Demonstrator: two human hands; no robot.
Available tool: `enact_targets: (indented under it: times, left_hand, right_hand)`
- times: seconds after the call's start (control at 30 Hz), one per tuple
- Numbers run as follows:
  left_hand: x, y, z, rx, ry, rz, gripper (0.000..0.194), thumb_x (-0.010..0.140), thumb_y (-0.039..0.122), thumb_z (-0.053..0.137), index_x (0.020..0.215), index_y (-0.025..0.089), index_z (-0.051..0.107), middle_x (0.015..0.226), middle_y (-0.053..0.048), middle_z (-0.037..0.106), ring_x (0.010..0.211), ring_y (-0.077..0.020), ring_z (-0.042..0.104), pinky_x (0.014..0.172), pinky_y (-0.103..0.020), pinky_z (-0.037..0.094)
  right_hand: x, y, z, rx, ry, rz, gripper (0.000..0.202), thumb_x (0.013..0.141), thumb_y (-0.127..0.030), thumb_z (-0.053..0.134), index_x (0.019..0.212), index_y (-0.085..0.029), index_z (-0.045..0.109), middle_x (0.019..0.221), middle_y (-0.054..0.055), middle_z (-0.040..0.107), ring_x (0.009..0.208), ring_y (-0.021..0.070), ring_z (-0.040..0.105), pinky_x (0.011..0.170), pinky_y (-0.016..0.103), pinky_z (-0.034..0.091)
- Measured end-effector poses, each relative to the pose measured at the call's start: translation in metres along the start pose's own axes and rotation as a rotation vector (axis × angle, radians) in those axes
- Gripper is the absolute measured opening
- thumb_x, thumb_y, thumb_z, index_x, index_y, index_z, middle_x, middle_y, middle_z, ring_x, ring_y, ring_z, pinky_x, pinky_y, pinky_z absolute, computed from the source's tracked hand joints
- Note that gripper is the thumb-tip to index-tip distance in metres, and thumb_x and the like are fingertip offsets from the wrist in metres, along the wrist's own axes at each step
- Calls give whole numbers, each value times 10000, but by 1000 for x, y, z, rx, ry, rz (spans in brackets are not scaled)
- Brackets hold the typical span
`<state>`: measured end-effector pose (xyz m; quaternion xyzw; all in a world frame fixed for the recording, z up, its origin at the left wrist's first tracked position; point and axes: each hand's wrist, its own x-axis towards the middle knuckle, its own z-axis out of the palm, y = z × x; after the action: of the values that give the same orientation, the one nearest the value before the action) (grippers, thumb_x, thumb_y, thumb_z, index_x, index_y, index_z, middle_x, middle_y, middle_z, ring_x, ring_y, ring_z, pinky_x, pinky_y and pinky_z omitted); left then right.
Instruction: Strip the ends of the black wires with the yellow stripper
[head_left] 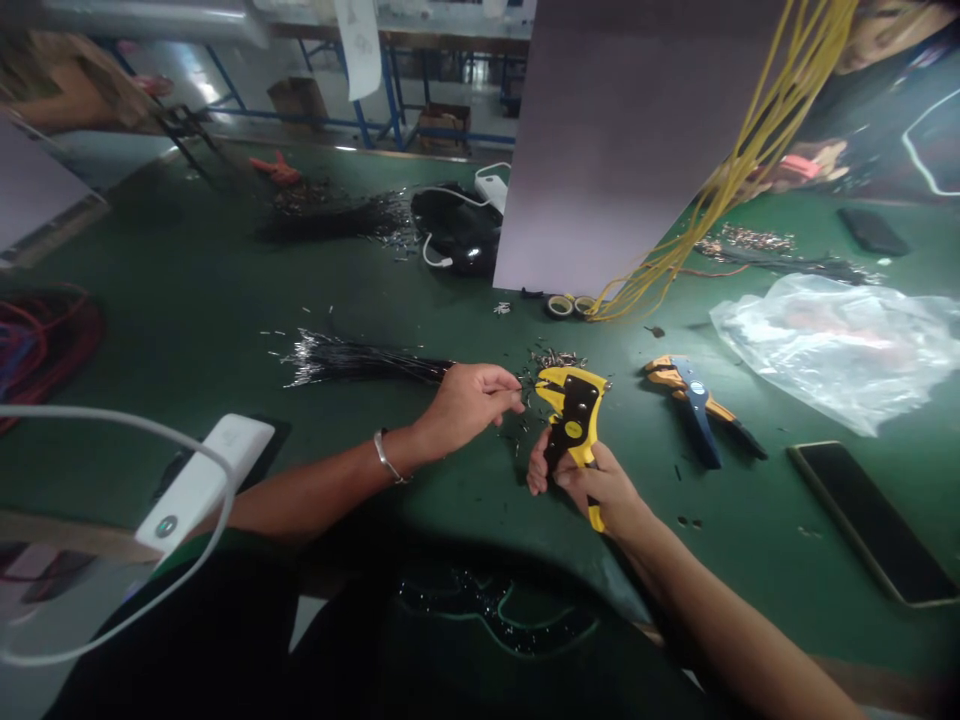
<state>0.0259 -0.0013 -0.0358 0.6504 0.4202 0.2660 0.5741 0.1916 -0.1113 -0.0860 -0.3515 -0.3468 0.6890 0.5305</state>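
Near the middle of the green table, my left hand (472,405) has its fingers pinched together on a thin dark wire, its tip close to the tool's jaws. My right hand (592,485) is wrapped round the handles of a yellow and black wire stripper (576,410), whose jaws point left toward my left fingertips. A bundle of black wires (360,360) with bright ends lies left of my left hand, partly under it. Small terminals (555,358) are scattered just behind the stripper's head.
An orange and blue stripper (696,395), a phone (874,520) and a plastic bag (840,345) lie at the right. Yellow wires (697,225) hang beside a grey panel (607,140). A white power bank (206,480) sits at the left; another person's hands (806,165) are back right.
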Motion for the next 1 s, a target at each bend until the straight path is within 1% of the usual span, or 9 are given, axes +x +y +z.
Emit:
enact_targets:
  times: [0.23,0.47,0.53,0.67,0.73,0.8,0.83,0.9,1.0]
  left_hand:
    - [-2,0,0,74,99,68,86,737,191,624,759,144,693,659,-28,717,454,-63,536,442,-186,428]
    - [-3,-3,2,216,219,196,95,757,199,638,735,161,722,689,-19,724,617,-107,623,575,-212,474]
    - [-5,0,3,258,265,255,88,759,188,641,726,168,721,686,-10,722,617,-103,618,584,-211,467]
    - [-11,2,8,377,351,439,116,735,124,636,638,166,684,573,13,665,528,-83,555,548,-207,428]
    - [-13,1,10,428,366,535,141,730,108,629,601,157,657,536,16,633,508,-79,530,543,-211,411]
    - [-15,-2,13,459,344,596,156,729,109,626,579,150,637,527,13,617,506,-80,520,545,-215,402]
    - [-16,-3,15,462,325,606,160,726,109,626,571,149,631,523,13,611,502,-78,515,541,-215,398]
    - [-17,-5,17,429,280,565,158,725,108,625,571,148,629,519,18,604,492,-71,502,524,-206,389]
    - [-19,-5,19,306,218,405,138,730,117,627,595,142,639,532,20,607,495,-65,498,493,-188,382]
  right_hand:
    - [1,2,-1,-11,-13,-21,262,635,-168,662,887,-163,590,723,35,594,651,203,560,646,389,471]
    - [1,3,3,-100,-1,-40,282,636,-175,670,904,-171,585,746,31,602,657,194,561,650,376,472]
    - [2,4,4,-126,0,-48,279,635,-171,667,902,-172,586,749,28,601,664,192,564,655,371,473]
    - [2,7,5,-150,-7,-61,275,646,-191,677,905,-173,590,771,28,600,673,188,569,654,361,476]
    - [2,8,5,-159,-10,-66,257,661,-194,677,903,-174,594,775,29,600,675,186,570,648,353,475]
    - [2,8,5,-165,-1,-71,234,664,-188,674,884,-175,596,774,29,598,667,183,570,635,343,469]
    - [2,8,6,-162,5,-75,220,662,-186,674,867,-176,596,768,27,596,661,182,568,628,341,467]
    - [2,7,6,-149,18,-75,213,657,-184,668,858,-179,596,753,25,593,656,185,568,631,345,469]
    - [2,4,7,-145,40,-72,226,656,-178,654,874,-183,597,735,23,597,654,189,565,643,355,475]
